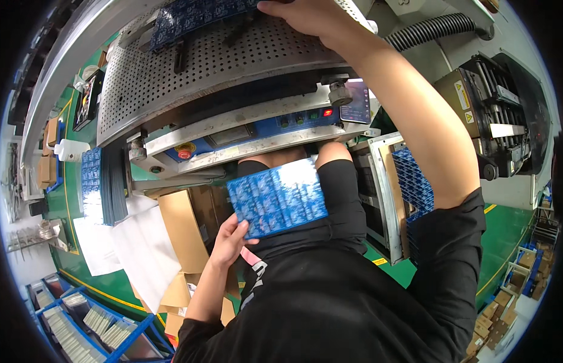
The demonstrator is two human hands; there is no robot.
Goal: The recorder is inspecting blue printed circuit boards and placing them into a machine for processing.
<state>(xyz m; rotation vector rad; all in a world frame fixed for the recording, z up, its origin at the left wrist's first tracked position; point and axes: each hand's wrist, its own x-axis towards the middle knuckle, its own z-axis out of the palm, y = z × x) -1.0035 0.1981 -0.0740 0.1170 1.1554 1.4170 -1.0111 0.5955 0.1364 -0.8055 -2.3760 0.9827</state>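
The person's left hand (232, 237) grips a blue circuit panel (276, 198) by its lower left corner, fingers closed on the edge, holding it tilted in front of the lap, below the machine's blue control strip (275, 124). The right hand (302, 15) reaches far up over the perforated metal table (233, 60), resting near a second blue panel (196, 15) lying at the table's far edge; whether its fingers pinch that panel or only press beside it cannot be told, as the hand sits at the frame's rim. A stack of like panels (414, 181) stands in a rack to the right. To do this well, the person should keep the held panel by its edges, level and clear of the machine's front, and square the upper one flat on the holes
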